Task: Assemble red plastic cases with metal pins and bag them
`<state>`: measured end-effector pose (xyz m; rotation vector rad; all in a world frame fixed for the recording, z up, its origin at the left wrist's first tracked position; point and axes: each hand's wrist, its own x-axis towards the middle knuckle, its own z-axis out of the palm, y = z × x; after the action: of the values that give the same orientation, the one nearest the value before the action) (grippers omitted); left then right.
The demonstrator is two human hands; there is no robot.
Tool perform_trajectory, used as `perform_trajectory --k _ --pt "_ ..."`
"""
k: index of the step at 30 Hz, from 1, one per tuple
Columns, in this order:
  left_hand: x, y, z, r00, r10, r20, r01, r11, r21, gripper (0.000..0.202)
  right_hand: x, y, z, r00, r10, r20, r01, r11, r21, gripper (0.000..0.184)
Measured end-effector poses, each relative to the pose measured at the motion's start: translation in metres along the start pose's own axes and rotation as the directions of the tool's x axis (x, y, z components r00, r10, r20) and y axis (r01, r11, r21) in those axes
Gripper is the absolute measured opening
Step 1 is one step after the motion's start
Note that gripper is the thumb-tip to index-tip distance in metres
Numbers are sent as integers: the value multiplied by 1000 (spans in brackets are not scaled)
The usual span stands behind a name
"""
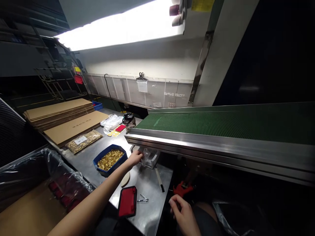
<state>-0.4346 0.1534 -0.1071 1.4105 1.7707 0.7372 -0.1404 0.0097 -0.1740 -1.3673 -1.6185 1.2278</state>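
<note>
My left hand reaches over the metal table to a small white tray under the conveyor's edge. Its fingers are bent together at the clear plastic in that tray; whatever they pinch is hidden. A blue bin of small gold-coloured metal pieces stands beside my left forearm. Close to my knee, my right hand is loosely curled, and nothing shows in it. On the table's near part lie a red pad in a black case, tweezers and a flat strip with a black end.
A green ribbed conveyor belt with a metal side rail crosses the right side. Cardboard sheets and a bag of gold pieces lie at the left. A plastic-lined box stands at the near left. An orange-red tool is below the conveyor.
</note>
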Motion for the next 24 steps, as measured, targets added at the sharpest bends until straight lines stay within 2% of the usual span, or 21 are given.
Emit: perform_trajectory --k 3,6,9,12,14,15,16,17,18,20,21,22,24 --pt "-40 -3 18 997 11 78 -2 994 -111 27 7 -30 36 995 -6 -102 16 995 102 47" --pt "-94 -5 49 989 84 122 -57 976 -209 27 19 -53 66 991 6 -136 26 972 232 68" --pt "-146 -5 72 978 190 86 -159 945 -285 23 18 -57 72 992 62 -114 -18 937 349 69" --pt "-181 -7 83 974 222 51 -193 924 -331 29 -11 -49 49 983 160 -95 -103 893 437 64" --pt "-192 -8 91 973 221 72 -178 905 -387 46 -42 -44 25 972 231 -42 -183 858 480 58" --pt "-196 -9 98 966 228 121 -157 891 -426 57 -58 -42 12 965 263 -14 -222 840 495 55" --pt "-199 -8 108 948 245 202 -126 874 -468 67 -75 -41 -1 957 292 9 -256 823 507 51" --pt "-201 -7 119 913 269 306 -83 858 -506 73 -90 -39 -13 948 317 25 -284 808 516 48" --pt "-204 -6 131 859 295 418 -31 846 -533 72 -103 -37 -23 939 341 30 -306 797 521 46" --pt "-209 -2 156 738 328 590 69 833 -549 54 -126 -30 -41 920 391 3 -334 782 526 44" --pt "-212 1 167 700 333 632 101 830 -549 47 -136 -25 -49 909 416 -28 -340 779 527 44" --pt "-214 2 176 687 330 647 119 828 -549 43 -146 -19 -55 894 443 -69 -344 777 527 44" --pt "-216 5 189 716 316 622 116 826 -552 40 -164 -6 -64 851 499 -165 -351 772 529 45"
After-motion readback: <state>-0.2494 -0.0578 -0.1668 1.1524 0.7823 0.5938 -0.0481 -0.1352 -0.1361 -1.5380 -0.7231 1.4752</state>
